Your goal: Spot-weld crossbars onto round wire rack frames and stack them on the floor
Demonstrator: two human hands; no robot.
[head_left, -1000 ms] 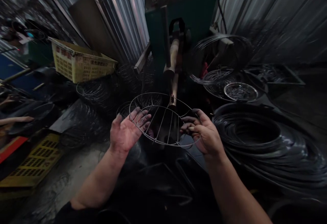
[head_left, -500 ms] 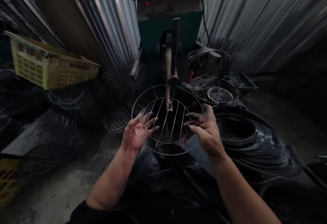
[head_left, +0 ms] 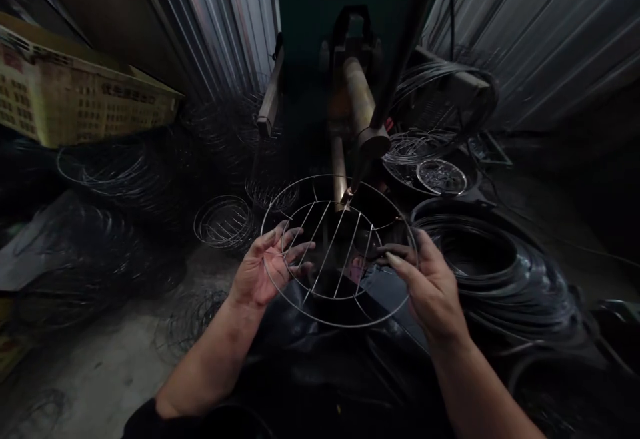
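A round wire rack (head_left: 332,247), made of two rings joined by short wires and crossed by several parallel bars, is held tilted in front of me. My left hand (head_left: 263,265) grips its left rim, with the thumb near the outer ring and the fingers reaching under the bars. My right hand (head_left: 433,285) pinches the right rim between thumb and fingers. Just beyond the rack's far side is a machine's brass-coloured upper arm (head_left: 363,95) with a lower rod (head_left: 340,165) beneath. The rod's copper tip appears close to the bars; whether they touch I cannot tell.
A yellow plastic crate (head_left: 100,102) stands at the left above stacked wire rings (head_left: 117,175). Smaller round wire racks (head_left: 224,221) lie left of my hands. On the right are a dish of small metal pieces (head_left: 442,177) and a large coil of wire (head_left: 520,292).
The view has tipped down and come closer to the machine. Both hands still hold the rack, which now appears slightly larger and lower in view, with its far side by the copper tip.
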